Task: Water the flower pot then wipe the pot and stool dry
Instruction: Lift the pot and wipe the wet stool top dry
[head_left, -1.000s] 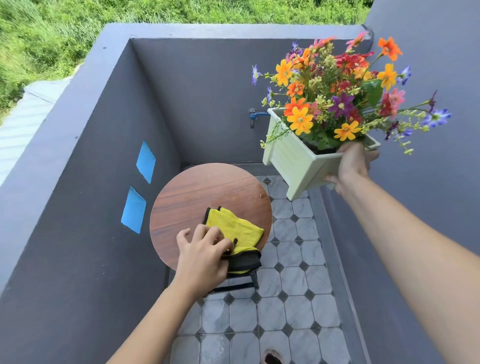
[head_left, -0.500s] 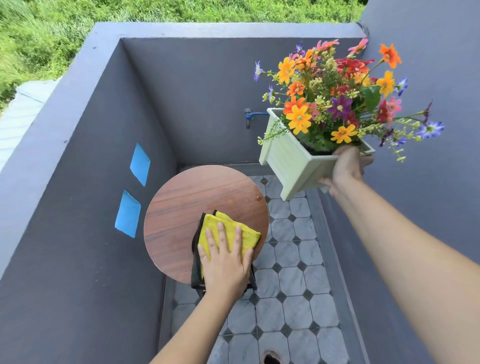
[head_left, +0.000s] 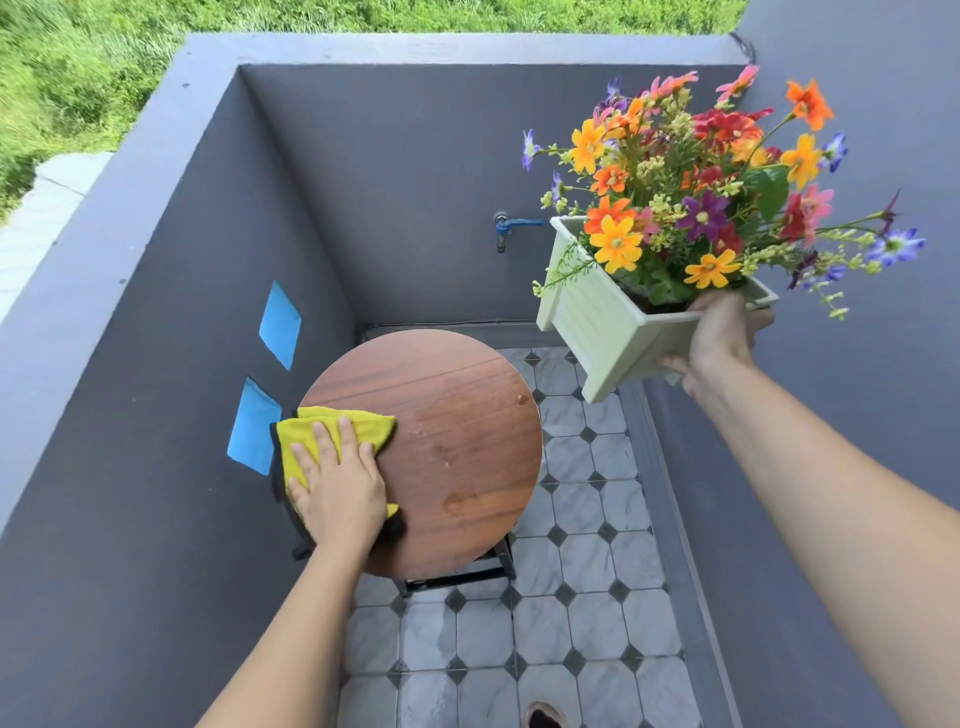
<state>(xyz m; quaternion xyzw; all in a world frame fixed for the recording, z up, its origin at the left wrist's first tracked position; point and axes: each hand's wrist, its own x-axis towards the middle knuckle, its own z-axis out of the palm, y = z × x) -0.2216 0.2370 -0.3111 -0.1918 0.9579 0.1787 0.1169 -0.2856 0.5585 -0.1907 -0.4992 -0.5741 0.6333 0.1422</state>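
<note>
Swept leftward across the stool (head_left: 457, 415), the cloth (head_left: 332, 428) is pressed flat by the left hand (head_left: 337, 488), while the tilted flower pot (head_left: 608, 332), gripped by the right hand (head_left: 722, 338), could spill.

Hidden under the flat left hand (head_left: 340, 488): the middle of the yellow cloth (head_left: 332, 428). Stool (head_left: 447, 441) legs mostly concealed beneath its round top. Pot (head_left: 605, 327) near corner covered by right hand (head_left: 719, 338). Floor drain (head_left: 543, 717) cropped at 6 o'clock.
</note>
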